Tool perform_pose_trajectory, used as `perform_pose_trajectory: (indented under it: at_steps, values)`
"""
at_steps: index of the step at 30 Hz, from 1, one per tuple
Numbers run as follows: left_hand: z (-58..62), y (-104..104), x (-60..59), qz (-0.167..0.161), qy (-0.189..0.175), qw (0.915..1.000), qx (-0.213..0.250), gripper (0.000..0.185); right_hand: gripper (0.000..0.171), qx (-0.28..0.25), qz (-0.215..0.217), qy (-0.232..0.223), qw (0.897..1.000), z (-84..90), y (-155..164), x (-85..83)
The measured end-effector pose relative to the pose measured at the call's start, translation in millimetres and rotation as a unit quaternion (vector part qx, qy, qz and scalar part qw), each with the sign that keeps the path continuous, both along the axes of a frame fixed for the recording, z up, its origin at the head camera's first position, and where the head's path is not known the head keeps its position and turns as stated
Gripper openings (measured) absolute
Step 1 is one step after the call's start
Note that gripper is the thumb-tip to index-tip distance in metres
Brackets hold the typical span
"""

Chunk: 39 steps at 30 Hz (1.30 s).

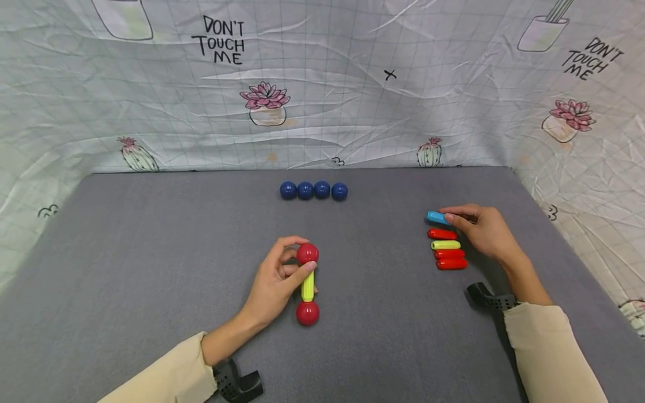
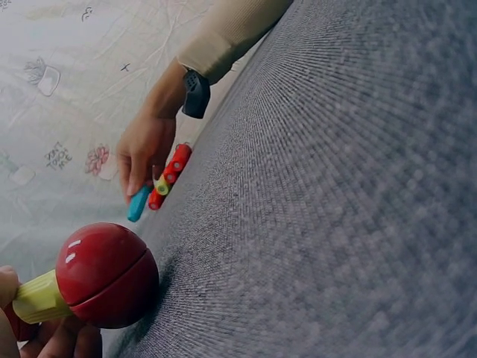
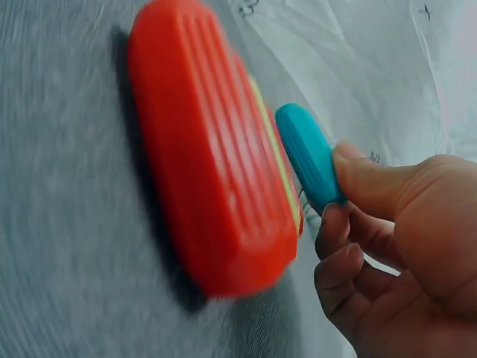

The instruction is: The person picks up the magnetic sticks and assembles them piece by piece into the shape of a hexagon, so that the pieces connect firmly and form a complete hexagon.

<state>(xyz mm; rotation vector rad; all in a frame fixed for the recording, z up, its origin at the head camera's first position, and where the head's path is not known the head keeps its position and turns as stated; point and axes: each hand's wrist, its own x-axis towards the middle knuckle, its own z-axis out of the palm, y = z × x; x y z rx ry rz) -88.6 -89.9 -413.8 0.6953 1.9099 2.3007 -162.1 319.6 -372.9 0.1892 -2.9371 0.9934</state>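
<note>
My left hand (image 1: 274, 280) grips a dumbbell-shaped piece: a ribbed yellow rod (image 1: 308, 286) with a glossy red ball (image 1: 308, 313) at each end. Its thumb lies across the rod just below the upper ball, and part of the rod is hidden behind it. Over at the right, my right hand (image 1: 484, 232) pinches a ribbed light-blue rod (image 1: 437, 218) between thumb and fingers. That rod is at the far end of a column of short rods; the nearest to it is a red rod (image 1: 442, 234). In the right wrist view the blue rod (image 3: 309, 156) shows plainly in the fingertips.
Below that red rod lie a yellow rod (image 1: 445, 244) and two more red rods (image 1: 451, 263), side by side. Several dark-blue balls (image 1: 305, 190) stand in a row near the back of the grey table (image 1: 151, 268). A printed cloth (image 1: 342, 112) hangs behind the table.
</note>
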Motion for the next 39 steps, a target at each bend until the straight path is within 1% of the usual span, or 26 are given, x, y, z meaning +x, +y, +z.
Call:
perform_pose_trajectory:
  at_steps: [4, 10, 13, 15, 20, 26, 34, 39]
  values:
    - [-0.1, -0.8, 0.2, 0.007, 0.002, 0.9999, -0.008, 0.043, 0.030, -0.009, -0.002, 0.017, 1.000, 4.6, -12.0, -0.5]
    - [-0.3, 0.0, -0.3, 0.020, 0.000, 0.9998, -0.008, 0.042, 0.024, -0.011, 0.017, 0.033, 0.999, 9.9, -32.7, -0.7]
    - [-0.8, 1.0, -0.4, 0.025, -0.001, 0.9996, -0.009, 0.041, 0.022, -0.031, 0.039, 0.037, 0.998, 12.6, -42.8, 1.3]
    - [-0.9, 1.4, -0.3, 0.030, -0.002, 0.9995, -0.012, 0.040, 0.021, -0.046, 0.061, 0.042, 0.996, 14.6, -50.1, 3.1]
    - [-1.0, 1.0, 0.2, 0.038, -0.006, 0.9991, -0.016, 0.040, 0.021, -0.079, 0.113, 0.054, 0.989, 23.2, -72.1, 8.0]
    - [-0.9, 1.1, -0.6, 0.033, -0.010, 0.9994, -0.010, 0.041, 0.022, -0.131, 0.161, 0.037, 0.977, 32.7, -99.2, 13.5]
    - [-1.6, 1.8, -1.7, 0.037, -0.007, 0.9992, -0.012, 0.041, 0.022, -0.174, 0.212, 0.018, 0.962, 28.3, -128.3, 16.9]
    - [-1.1, 1.6, -1.3, 0.044, -0.016, 0.9986, -0.023, 0.042, 0.021, -0.180, 0.231, 0.017, 0.956, 28.1, -143.4, 20.6]
